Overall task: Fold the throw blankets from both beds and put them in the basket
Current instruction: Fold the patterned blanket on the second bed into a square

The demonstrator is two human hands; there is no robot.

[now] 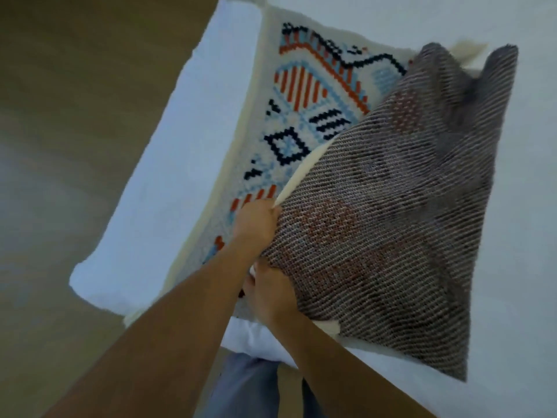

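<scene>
Left hand (256,223), right hand (271,292): two fists tight on one blanket (370,224), one bed (180,182).

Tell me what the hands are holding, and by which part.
Both hold the throw blanket: the left hand pinches the cream edge of the turned-over flap, and the right hand grips that same flap's edge lower down, nearer the person.

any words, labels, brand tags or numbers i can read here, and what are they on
None: no readable text shows anywhere.
Throw blanket: only a woven geometric pattern in orange, light blue and navy, no letters or numbers.
Bed sheet: plain white, no label in view.
</scene>
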